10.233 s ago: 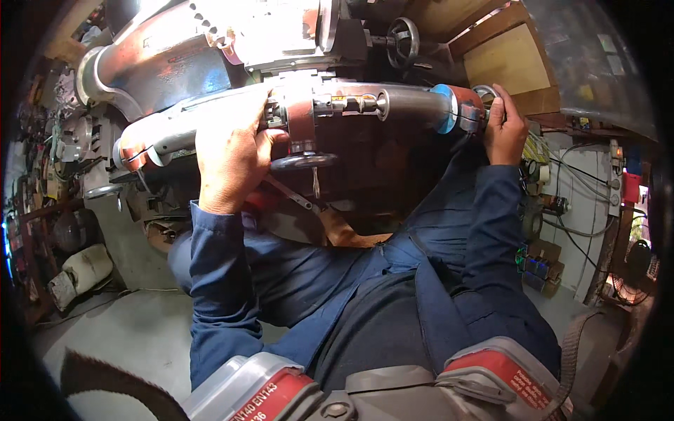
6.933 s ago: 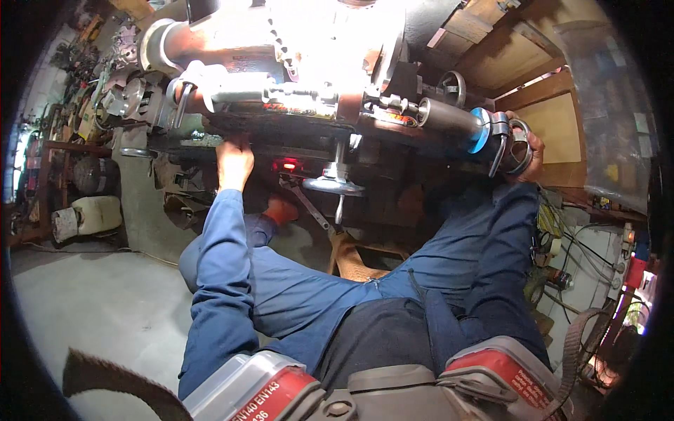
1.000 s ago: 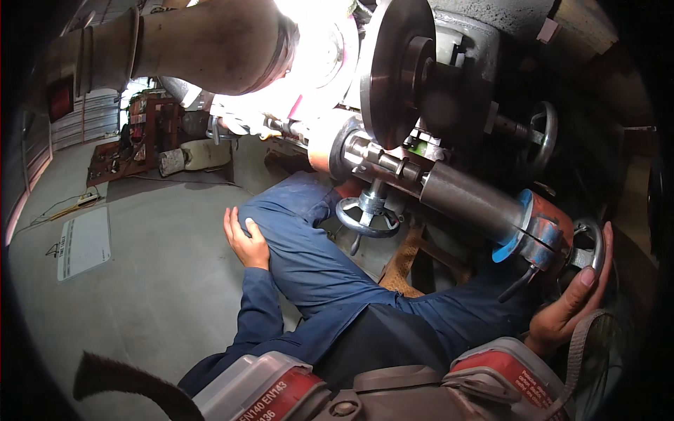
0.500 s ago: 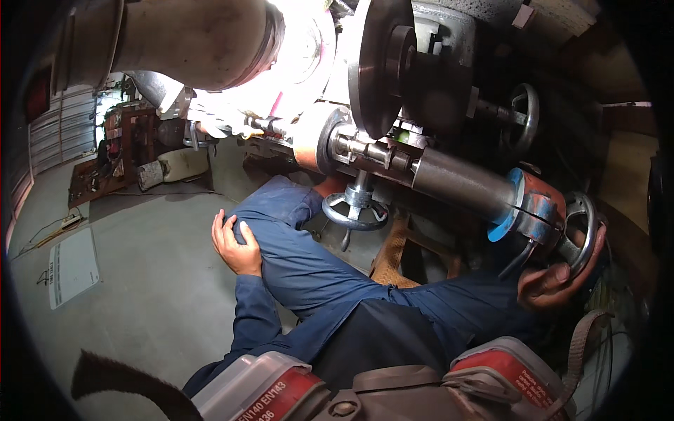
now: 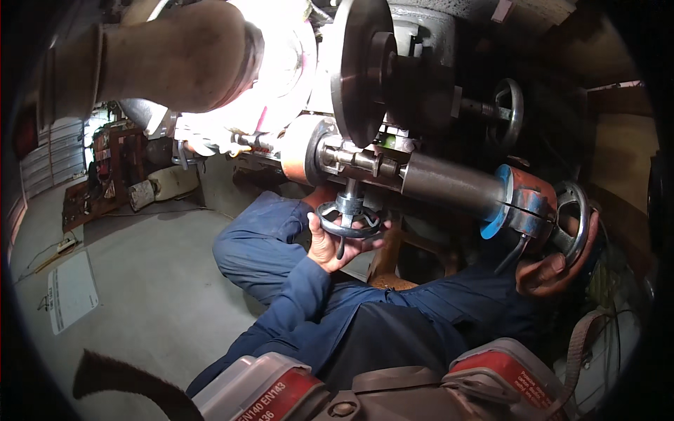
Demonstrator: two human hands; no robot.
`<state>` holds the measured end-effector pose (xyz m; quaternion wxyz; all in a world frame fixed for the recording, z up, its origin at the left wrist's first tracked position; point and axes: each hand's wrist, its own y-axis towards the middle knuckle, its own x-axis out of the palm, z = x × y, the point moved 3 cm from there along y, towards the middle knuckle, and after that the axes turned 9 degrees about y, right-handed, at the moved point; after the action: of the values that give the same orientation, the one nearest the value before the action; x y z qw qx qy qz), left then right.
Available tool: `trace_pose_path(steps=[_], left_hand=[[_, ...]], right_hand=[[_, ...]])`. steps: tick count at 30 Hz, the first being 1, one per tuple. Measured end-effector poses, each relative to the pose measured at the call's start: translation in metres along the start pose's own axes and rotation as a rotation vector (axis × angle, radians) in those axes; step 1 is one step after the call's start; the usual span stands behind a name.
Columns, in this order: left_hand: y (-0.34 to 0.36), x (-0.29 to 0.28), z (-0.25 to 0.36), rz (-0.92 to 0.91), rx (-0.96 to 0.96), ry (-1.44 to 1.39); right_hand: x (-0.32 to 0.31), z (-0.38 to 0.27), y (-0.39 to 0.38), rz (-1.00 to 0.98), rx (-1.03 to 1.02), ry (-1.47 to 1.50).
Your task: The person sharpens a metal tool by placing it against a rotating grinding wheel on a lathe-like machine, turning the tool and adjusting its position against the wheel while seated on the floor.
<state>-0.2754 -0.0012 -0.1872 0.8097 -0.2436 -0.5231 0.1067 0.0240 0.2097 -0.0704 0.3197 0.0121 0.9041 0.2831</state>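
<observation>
My left hand [image 5: 330, 247] reaches up from below around a small metal handwheel [image 5: 349, 223] that hangs under the machine. Its thumb stands at the left side of the rim and its fingertips show at the right; the palm is partly hidden by the wheel and its handle. At the right end of the machine my right hand [image 5: 544, 276] is closed on the lower rim of a larger metal handwheel [image 5: 576, 217]. Beside that wheel is an orange and blue clamp housing [image 5: 526, 200], holding a thick grey cylinder [image 5: 453, 184] that points at a small shaft assembly [image 5: 354, 161].
A large dark disc [image 5: 358, 70] stands above the shaft. A third handwheel [image 5: 507, 116] sits farther back at right. A thick pipe [image 5: 175, 59] crosses the upper left, near a bright light. My respirator [image 5: 393, 393] and blue-clad legs [image 5: 260, 238] fill the lower view.
My left hand has moved from my left knee, right and up, to the small handwheel under the machine. My right hand stays on the larger handwheel. The view has shifted slightly.
</observation>
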Motion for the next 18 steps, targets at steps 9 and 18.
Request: trace_pose_path(steps=[9, 18], left_hand=[[-0.012, -0.065, -0.041, 0.551, 0.364, 0.319], [0.000, -0.037, -0.036, 0.558, 0.506, 0.586]], right_hand=[[0.001, 0.001, 0.000, -0.032, 0.000, 0.043], [-0.004, -0.002, 0.003, -0.071, 0.012, 0.005]])
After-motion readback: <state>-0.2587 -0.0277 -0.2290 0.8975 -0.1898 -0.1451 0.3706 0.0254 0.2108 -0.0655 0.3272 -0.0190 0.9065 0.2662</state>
